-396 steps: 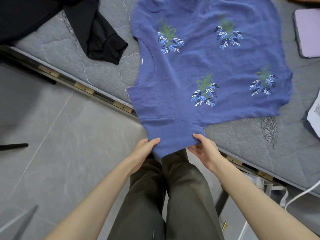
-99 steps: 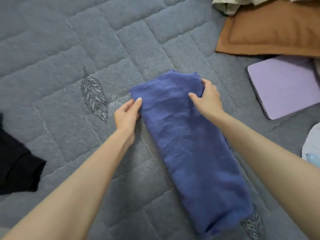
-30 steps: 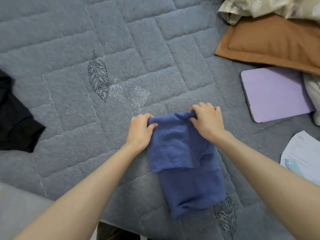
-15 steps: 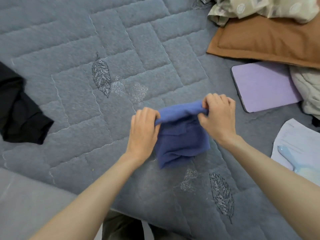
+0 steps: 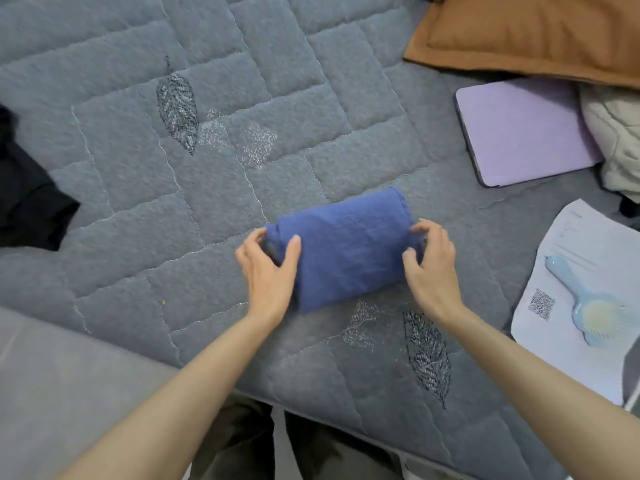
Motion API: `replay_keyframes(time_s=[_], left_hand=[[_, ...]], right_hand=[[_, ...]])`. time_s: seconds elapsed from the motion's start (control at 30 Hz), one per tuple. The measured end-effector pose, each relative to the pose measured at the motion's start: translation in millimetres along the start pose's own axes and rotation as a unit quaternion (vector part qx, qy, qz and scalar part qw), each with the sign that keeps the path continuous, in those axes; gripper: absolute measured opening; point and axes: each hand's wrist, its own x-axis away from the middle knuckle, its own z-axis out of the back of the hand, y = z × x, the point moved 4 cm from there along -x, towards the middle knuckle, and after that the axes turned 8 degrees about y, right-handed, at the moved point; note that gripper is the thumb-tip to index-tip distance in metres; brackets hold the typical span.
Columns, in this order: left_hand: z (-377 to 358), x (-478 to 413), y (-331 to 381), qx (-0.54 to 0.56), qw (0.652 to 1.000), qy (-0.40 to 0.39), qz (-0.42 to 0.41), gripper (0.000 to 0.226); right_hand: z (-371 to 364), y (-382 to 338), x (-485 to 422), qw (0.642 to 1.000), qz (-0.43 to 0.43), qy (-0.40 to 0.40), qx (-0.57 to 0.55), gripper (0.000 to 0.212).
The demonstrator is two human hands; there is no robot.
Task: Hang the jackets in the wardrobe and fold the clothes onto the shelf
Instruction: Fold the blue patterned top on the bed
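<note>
Here, left hand (image 5: 268, 271) and right hand (image 5: 431, 271) grip the folded blue shirt (image 5: 346, 251).

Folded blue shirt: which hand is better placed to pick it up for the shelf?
Left, probably. The left hand pinches the folded blue shirt, thumb on top, fingers round its end. The right hand only meets the other end at the fingertips, and is blurred there.

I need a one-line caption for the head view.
Left hand and right hand hold the ends of a folded blue shirt on a grey mattress.
</note>
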Motion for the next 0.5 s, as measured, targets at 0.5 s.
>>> replay_keyframes(time_s=[0.5], left_hand=[[-35,-15,-6,0.066,0.989,-0.029,0.128,0.051]], right_hand=[[-44,-10,-27,0.97,-0.199,-0.076,-0.114,0.053]])
